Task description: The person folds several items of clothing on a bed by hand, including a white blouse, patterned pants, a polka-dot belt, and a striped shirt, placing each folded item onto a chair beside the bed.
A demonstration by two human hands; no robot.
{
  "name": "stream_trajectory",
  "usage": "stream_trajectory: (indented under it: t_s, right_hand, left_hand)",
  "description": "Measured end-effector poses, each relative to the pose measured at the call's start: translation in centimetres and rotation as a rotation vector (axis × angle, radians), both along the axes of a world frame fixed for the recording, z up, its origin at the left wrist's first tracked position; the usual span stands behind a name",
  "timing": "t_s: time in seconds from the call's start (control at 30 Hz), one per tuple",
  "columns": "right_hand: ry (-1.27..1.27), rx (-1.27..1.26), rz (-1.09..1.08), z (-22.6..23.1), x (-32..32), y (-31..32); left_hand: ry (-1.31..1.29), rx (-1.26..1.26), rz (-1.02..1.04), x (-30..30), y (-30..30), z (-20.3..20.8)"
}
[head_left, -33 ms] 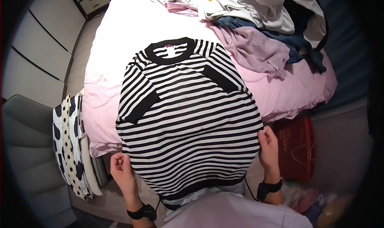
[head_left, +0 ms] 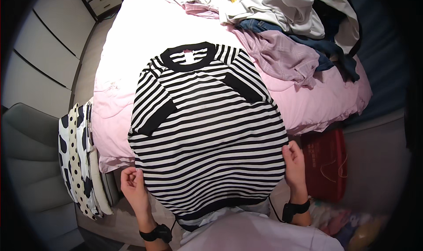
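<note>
A black-and-white striped knit top [head_left: 207, 132] is spread over the near edge of the bed, its black collar away from me. Both short sleeves, with black cuffs, are folded in over its front. The lower part hangs off the bed toward my body, with the black hem closest to me. My left hand [head_left: 133, 185] pinches the left side edge of the top. At the opposite edge, a little higher, my right hand [head_left: 294, 165] grips the fabric between thumb and fingers. Each wrist wears a black band.
The bed [head_left: 116, 105] has a pink cover. Jumbled clothes lie at its far right, including a pink checked garment [head_left: 277, 53] and a pale one [head_left: 286, 11]. On the left, folded patterned fabrics [head_left: 77, 163] lie by a grey chair [head_left: 35, 158]. A red bag [head_left: 324, 165] stands at right.
My right hand has shifted very slightly inward with the edge of the top. Everything else looks the same.
</note>
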State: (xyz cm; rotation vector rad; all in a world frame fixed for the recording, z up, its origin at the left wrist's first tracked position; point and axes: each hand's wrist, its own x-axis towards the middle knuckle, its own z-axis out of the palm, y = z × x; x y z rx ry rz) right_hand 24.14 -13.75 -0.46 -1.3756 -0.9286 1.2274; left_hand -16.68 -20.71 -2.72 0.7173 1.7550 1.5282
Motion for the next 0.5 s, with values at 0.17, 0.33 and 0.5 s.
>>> stream_trajectory:
  t_s: [0.17,0.33,0.5]
  right_hand:
    - [-0.093,-0.082,0.142,-1.4,0.9,-0.6]
    - [-0.176,-0.140,0.216,-1.6,2.7,-1.1]
    - [-0.413,0.060,0.133,0.4,1.6,2.4]
  left_hand:
    - [0.867,0.064,-0.089,5.2,3.3,6.8]
    - [0.788,0.353,-0.935,12.7,10.5,11.7]
    - [1.104,0.526,-0.965,18.8,18.2,9.2]
